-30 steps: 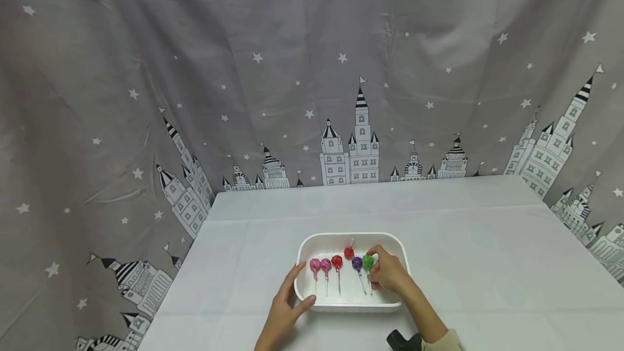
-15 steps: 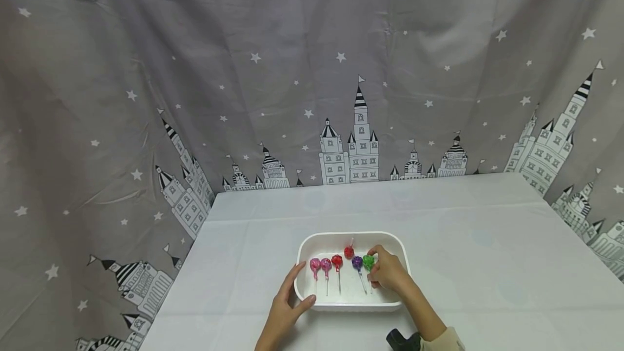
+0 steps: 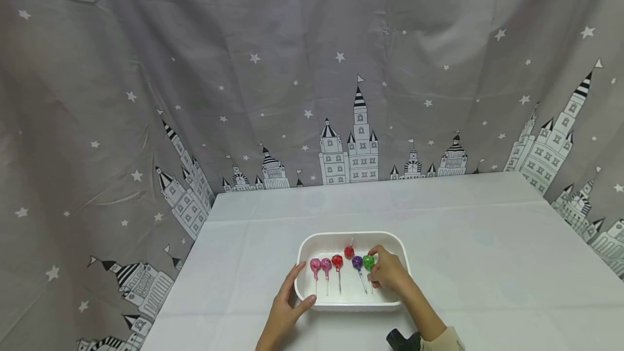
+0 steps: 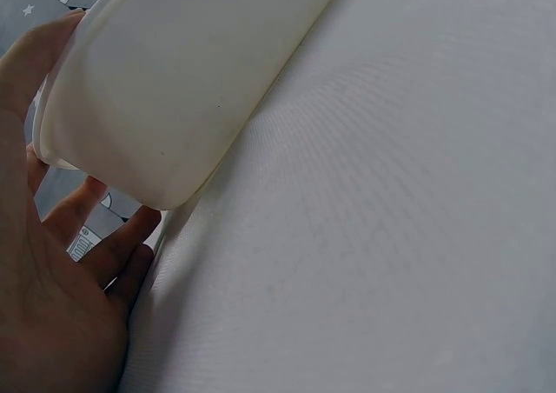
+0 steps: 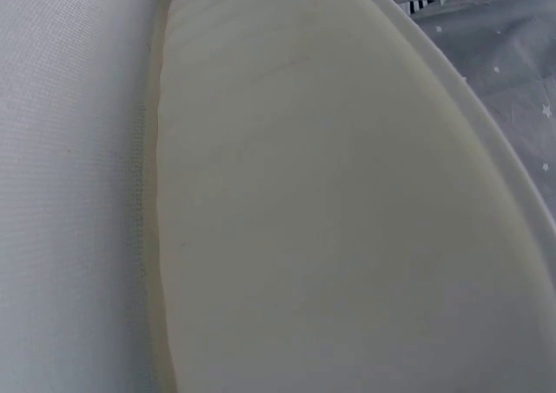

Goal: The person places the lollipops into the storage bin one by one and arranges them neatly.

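My left hand (image 3: 287, 307) fingers spread against white tray (image 3: 312, 242) corner, my right hand (image 3: 387, 273) fingers pinching green lollipop (image 3: 368, 261) inside tray, on counter (image 3: 487, 264).

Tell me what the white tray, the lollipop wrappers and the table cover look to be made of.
White tray: likely plastic, smooth matte walls with rounded moulded corners, seen close from the left wrist.
Green lollipop, pinched by the right hand: crinkled glossy wrap, probably cellophane or foil; thin white stick, material unclear.
Table cover: seemingly woven cloth, fine weave visible.
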